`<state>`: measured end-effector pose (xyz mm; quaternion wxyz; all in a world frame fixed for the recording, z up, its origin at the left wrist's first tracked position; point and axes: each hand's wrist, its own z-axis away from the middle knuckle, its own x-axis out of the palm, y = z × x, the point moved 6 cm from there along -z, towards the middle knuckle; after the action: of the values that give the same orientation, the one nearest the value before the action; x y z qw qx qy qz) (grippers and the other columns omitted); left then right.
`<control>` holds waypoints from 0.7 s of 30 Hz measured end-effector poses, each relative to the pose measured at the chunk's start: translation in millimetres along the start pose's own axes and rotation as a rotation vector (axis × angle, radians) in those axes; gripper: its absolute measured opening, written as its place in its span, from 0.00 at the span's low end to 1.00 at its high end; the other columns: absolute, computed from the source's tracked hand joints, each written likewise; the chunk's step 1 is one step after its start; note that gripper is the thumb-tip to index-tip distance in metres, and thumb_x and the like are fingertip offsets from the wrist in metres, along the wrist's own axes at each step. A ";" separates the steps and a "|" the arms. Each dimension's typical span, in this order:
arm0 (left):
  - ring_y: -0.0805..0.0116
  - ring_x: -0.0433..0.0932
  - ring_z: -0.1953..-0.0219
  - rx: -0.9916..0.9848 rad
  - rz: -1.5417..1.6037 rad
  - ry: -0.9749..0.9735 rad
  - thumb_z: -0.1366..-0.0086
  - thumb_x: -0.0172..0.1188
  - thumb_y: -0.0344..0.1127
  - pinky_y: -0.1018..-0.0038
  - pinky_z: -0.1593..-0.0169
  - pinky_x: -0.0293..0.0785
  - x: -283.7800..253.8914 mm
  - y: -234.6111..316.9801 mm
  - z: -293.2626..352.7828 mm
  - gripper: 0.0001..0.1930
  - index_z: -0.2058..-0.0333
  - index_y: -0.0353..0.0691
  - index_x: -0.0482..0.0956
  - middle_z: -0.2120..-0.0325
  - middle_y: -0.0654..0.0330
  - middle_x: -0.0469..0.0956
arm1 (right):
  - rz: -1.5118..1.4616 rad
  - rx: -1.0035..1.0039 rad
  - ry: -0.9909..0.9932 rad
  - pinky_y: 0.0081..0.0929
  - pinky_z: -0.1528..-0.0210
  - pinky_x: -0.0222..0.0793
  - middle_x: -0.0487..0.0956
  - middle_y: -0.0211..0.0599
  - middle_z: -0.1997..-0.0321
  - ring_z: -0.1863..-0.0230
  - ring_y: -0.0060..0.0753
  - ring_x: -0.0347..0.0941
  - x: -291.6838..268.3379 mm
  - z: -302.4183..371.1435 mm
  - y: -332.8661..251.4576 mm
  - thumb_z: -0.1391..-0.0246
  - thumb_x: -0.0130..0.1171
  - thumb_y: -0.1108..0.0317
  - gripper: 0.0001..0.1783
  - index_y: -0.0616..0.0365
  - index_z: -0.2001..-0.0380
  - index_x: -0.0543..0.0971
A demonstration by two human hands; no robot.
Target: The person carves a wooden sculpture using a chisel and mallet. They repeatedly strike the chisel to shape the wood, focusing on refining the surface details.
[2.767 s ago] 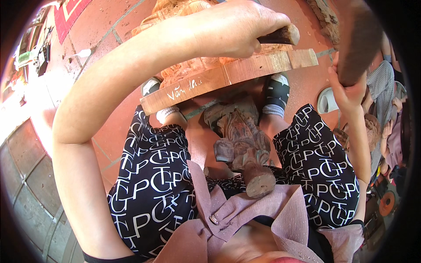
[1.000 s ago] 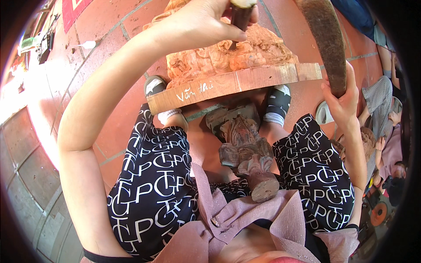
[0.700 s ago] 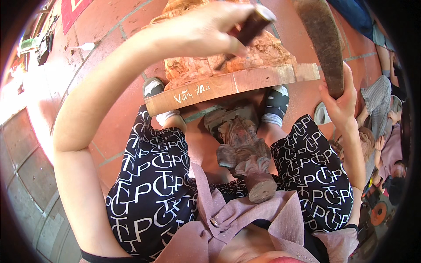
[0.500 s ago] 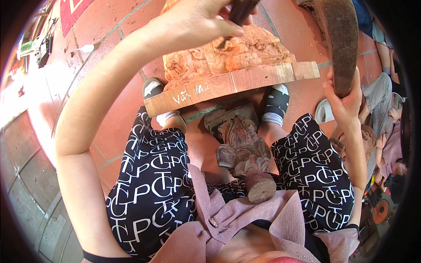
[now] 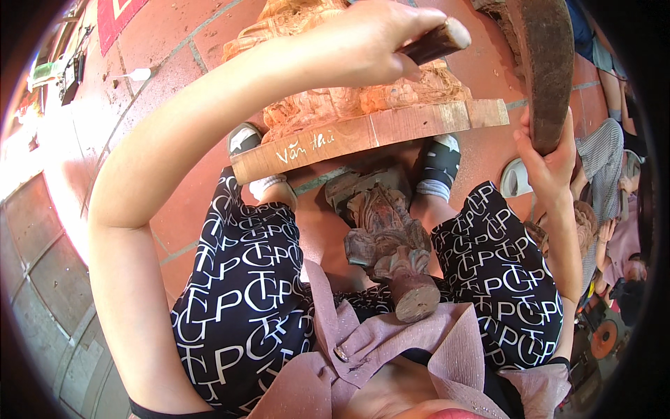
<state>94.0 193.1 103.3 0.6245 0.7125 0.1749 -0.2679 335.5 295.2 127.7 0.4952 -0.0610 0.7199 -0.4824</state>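
Observation:
My left hand [image 5: 373, 45] is closed around the dark handle of a chisel [image 5: 438, 43], whose pale, worn butt points right. The hand hides its blade. Behind and below the hand lies an orange-brown wood carving [image 5: 335, 105] with figures in relief, on a flat base board [image 5: 370, 133] with handwriting on its near edge. At the right, my right hand [image 5: 551, 164] grips a thick, curved, dark wooden mallet [image 5: 548, 77] by its lower end. The mallet stands upright, apart from the carving, and its top runs out of view.
Between my knees lies a dark carved wooden figure [image 5: 387, 234] with a round end [image 5: 417, 297] toward me. A white spoon-like object [image 5: 139, 74] lies on the tiled floor [image 5: 174, 140] at left. Other people [image 5: 604, 150] sit close at my right, beside more carved wood [image 5: 585, 222].
My left hand has moved right and a little nearer, and the chisel handle has swung so its butt points right. My right hand and the mallet have barely moved.

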 end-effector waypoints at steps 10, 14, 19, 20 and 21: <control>0.69 0.79 0.58 -0.315 0.735 0.293 0.39 0.61 0.22 0.73 0.54 0.78 -53.4 -38.8 58.1 0.17 0.52 0.37 0.70 0.66 0.62 0.76 | -0.002 -0.013 0.010 0.20 0.58 0.70 0.79 0.31 0.64 0.62 0.19 0.75 -2.9 0.3 1.1 0.53 0.61 0.80 0.33 0.60 0.41 0.67; 0.74 0.79 0.62 -0.365 0.661 0.486 0.42 0.64 0.24 0.77 0.55 0.75 -53.9 -52.1 94.5 0.14 0.57 0.36 0.74 0.66 0.60 0.78 | 0.025 0.014 0.018 0.20 0.62 0.70 0.80 0.31 0.67 0.67 0.20 0.75 -4.7 2.8 2.9 0.55 0.61 0.79 0.32 0.61 0.43 0.68; 0.72 0.83 0.64 -0.447 0.523 0.445 0.41 0.68 0.29 0.76 0.57 0.80 -31.3 -60.1 126.3 0.14 0.57 0.37 0.77 0.63 0.57 0.83 | 0.008 0.042 0.018 0.18 0.66 0.70 0.79 0.29 0.70 0.71 0.17 0.74 0.7 2.4 -2.8 0.56 0.62 0.78 0.32 0.62 0.44 0.69; 0.72 0.83 0.64 -0.456 0.554 0.475 0.41 0.67 0.29 0.76 0.58 0.80 -32.9 -64.6 132.8 0.14 0.57 0.37 0.77 0.63 0.56 0.83 | 0.019 0.033 0.015 0.18 0.67 0.69 0.78 0.29 0.71 0.72 0.17 0.74 0.7 2.4 -4.5 0.56 0.62 0.77 0.32 0.62 0.44 0.69; 0.71 0.83 0.64 -0.465 0.584 0.504 0.40 0.67 0.29 0.75 0.58 0.81 -33.5 -68.0 137.7 0.14 0.56 0.38 0.77 0.62 0.55 0.83 | 0.031 0.039 0.006 0.18 0.66 0.70 0.78 0.29 0.70 0.71 0.17 0.74 0.3 3.4 -5.7 0.56 0.62 0.78 0.32 0.63 0.43 0.68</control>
<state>5.2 71.3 58.8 0.7553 0.6158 0.1686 0.1479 335.7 290.0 131.6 0.5016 -0.0389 0.7127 -0.4888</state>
